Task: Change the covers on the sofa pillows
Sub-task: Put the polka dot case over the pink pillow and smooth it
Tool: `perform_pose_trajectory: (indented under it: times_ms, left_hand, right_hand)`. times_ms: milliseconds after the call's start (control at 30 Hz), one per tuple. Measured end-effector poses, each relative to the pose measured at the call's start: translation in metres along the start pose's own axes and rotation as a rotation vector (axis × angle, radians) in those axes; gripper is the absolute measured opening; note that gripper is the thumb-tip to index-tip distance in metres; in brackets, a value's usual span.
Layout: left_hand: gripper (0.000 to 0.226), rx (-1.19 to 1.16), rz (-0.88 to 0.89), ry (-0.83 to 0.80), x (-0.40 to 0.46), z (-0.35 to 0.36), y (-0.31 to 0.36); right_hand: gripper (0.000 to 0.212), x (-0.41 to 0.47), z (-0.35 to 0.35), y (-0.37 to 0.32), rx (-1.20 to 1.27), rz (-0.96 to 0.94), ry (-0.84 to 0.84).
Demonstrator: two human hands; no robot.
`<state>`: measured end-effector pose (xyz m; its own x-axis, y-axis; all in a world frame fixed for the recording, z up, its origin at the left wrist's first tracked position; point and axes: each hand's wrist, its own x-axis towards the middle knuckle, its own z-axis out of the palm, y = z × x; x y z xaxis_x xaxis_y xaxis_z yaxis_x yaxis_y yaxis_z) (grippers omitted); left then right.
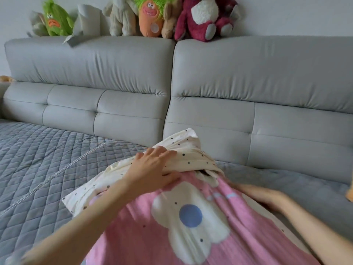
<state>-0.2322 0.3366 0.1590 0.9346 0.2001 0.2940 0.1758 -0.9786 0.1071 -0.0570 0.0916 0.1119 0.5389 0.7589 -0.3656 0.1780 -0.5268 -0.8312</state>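
Pillow (191,217), pink flower print, lies nearest on the quilted sofa seat (38,159), its far end inside a cream dotted cover (183,150). Left hand (152,169): fingers spread, thumb under the bunched cover. Right hand (267,196): blurred, grip unclear. Risk: bunched fabric snagging; pillow sliding sideways. Plush toys (202,18) behind.

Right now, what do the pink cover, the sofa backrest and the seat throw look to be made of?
Pink cover: soft woven cloth, likely cotton, matte; it folds and creases under the left hand.
Sofa backrest: smooth grey leather or imitation, with a faint sheen and stitched panels.
Seat throw: quilted grey fabric, matte, with diamond stitching.
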Motion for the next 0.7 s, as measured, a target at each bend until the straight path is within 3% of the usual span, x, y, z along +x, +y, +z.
perform_pose_trajectory:
  times_ms: [67,200,267,367,467,567,633,700]
  left_hand:
    - [0.070,0.120,-0.052,-0.007,0.016,0.012,0.014]
    - [0.034,0.026,-0.076,0.092,0.046,0.015,0.039]
    - [0.028,-0.059,0.009,0.140,0.053,-0.001,0.066]
    - [0.024,-0.284,0.219,0.146,0.043,-0.034,0.129]
    - [0.028,-0.382,0.455,0.059,0.012,-0.045,0.180]
    - [0.032,-0.207,0.412,0.048,-0.015,-0.025,0.165]
    - [0.033,-0.005,0.344,0.155,-0.033,-0.004,0.130]
    - [0.036,0.100,0.219,0.248,-0.055,0.008,0.096]
  right_hand:
    - [0.069,-0.031,0.005,0.008,0.106,0.003,-0.044]
    - [0.052,-0.078,0.027,-0.012,0.176,-0.151,0.031]
    - [0.029,-0.087,0.044,-0.027,0.152,-0.252,0.040]
    - [0.047,-0.084,0.061,-0.041,-0.030,-0.327,0.159]
    - [0.042,-0.084,0.062,-0.040,-0.228,-0.294,0.316]
    - [0.032,-0.093,0.059,-0.017,-0.166,-0.253,0.364]
    - [0.024,-0.101,0.056,0.002,-0.089,-0.230,0.391]
    - [0.035,-0.109,0.052,0.012,-0.252,-0.113,0.516]
